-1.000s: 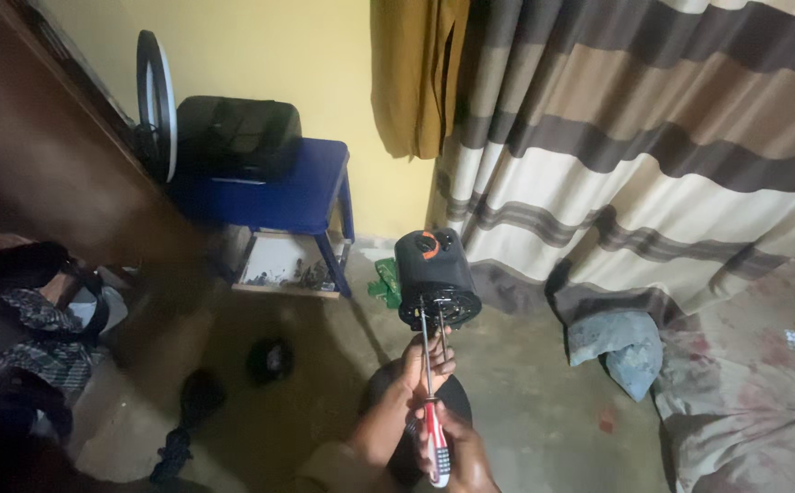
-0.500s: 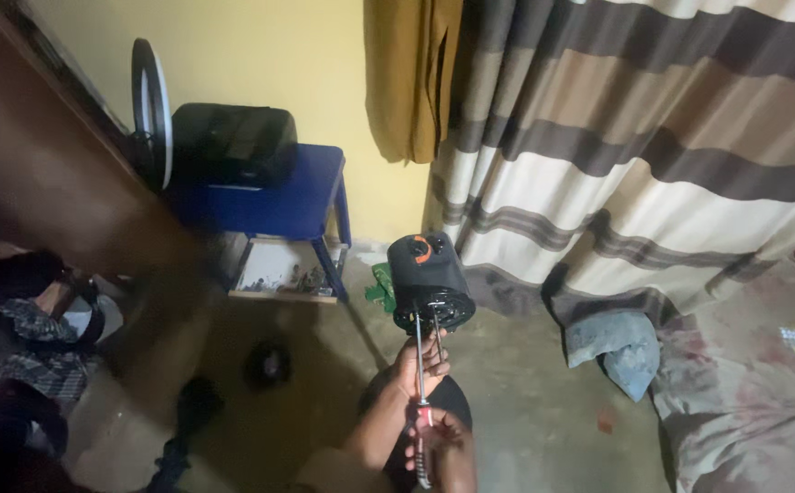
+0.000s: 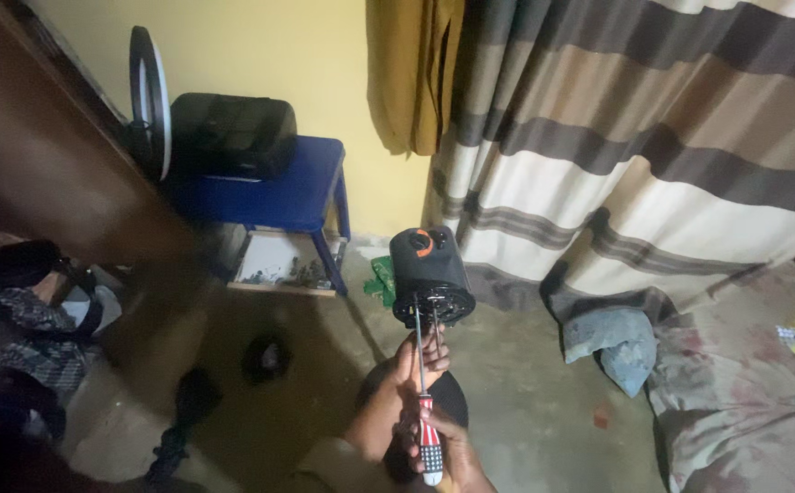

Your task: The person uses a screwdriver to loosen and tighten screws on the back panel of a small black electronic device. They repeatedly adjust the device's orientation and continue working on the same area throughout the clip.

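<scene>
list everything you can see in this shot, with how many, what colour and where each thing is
black cylindrical device: one, black with an orange button on top, held up at centre
screwdriver: one, red, white and black handle with a metal shaft, tip at the device's underside
blue stool: one, blue, against the yellow wall
black case: one, black, on the stool
ring light: one, white ring, left of the case
tray of small parts: one, pale, on the floor under the stool
curtain: one, striped brown, grey and cream, right side
grey cloth: one, grey, on the floor by the curtain
left hand: one, under the device by the shaft
right hand: one, on the screwdriver handle
</scene>
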